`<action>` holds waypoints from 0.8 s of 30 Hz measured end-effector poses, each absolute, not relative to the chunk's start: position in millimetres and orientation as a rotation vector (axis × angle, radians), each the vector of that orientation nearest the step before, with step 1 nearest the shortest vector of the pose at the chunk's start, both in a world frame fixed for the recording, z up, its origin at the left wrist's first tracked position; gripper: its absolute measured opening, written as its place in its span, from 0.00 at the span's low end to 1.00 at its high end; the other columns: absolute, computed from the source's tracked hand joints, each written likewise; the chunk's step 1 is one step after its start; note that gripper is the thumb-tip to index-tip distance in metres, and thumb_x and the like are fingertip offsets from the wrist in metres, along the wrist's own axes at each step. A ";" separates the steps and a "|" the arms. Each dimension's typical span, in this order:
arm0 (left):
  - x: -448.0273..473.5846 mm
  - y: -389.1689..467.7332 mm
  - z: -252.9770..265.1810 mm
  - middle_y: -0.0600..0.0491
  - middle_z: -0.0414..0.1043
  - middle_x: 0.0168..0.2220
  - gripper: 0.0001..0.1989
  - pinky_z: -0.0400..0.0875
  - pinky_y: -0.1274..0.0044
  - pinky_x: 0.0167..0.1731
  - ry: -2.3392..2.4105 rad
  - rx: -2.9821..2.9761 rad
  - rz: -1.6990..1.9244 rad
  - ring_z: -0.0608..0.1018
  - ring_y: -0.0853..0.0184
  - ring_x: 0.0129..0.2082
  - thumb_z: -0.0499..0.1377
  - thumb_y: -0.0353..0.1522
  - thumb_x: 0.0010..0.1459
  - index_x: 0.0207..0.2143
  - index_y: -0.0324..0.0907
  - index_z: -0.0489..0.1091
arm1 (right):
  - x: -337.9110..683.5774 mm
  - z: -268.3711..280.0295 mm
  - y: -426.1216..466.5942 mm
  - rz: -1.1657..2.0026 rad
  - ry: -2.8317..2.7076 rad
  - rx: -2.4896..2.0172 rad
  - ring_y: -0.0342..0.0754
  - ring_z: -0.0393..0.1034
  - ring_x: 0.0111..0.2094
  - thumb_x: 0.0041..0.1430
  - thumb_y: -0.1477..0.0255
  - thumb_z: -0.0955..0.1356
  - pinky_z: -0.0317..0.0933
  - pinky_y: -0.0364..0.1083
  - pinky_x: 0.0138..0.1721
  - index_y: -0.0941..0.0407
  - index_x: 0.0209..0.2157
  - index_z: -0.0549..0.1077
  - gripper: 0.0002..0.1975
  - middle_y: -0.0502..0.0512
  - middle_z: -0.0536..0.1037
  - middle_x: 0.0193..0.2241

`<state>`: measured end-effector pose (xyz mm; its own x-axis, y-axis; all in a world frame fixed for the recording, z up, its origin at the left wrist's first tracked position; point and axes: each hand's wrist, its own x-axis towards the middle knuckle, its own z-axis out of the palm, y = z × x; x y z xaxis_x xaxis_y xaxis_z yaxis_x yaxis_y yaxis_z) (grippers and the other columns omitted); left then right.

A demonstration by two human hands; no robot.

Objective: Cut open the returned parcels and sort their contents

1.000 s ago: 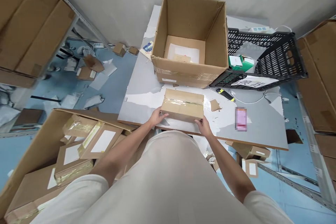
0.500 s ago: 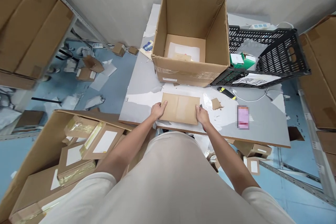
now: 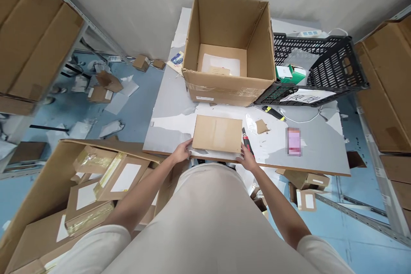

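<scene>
A flat brown cardboard box (image 3: 217, 134) lies on the table near its front edge. My left hand (image 3: 181, 152) is at the box's lower left corner, fingers stretched toward its side and not wrapped round it. My right hand (image 3: 248, 158) is by the lower right corner, thumb and fingers apart. Just beyond that hand lies a red and black utility knife (image 3: 246, 141), its lower end close to my fingers; whether they touch it I cannot tell.
Behind stands a large open carton (image 3: 229, 87) with papers inside, beside a black plastic crate (image 3: 324, 94). A yellow and black cutter (image 3: 274, 113) and a blurred pink item (image 3: 293, 141) lie rightward. A big carton (image 3: 41, 175) of taped boxes stands at left; shelves flank both sides.
Both hands have let go of the box's sides and drawn back toward the table edge. The box lies in nearly the same spot. More of the red and black knife shows.
</scene>
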<state>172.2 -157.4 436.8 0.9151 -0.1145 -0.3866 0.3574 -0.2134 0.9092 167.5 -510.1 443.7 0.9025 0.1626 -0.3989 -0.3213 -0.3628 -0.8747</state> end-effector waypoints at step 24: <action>237.8 -194.8 510.7 0.53 0.64 0.18 0.27 0.57 0.76 0.27 0.352 2.417 -0.280 0.66 0.66 0.24 0.46 0.51 0.58 0.18 0.42 0.64 | 253.9 498.3 -483.6 0.401 0.129 -2.463 0.57 0.71 0.36 0.63 0.50 0.53 0.60 0.50 0.38 0.56 0.26 0.72 0.30 0.65 0.77 0.28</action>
<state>237.8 -194.8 510.7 0.9406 0.1780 -0.2891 0.3218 -0.7393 0.5915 253.9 -483.6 498.3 0.9489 0.0049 -0.3156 -0.1875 -0.7955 -0.5762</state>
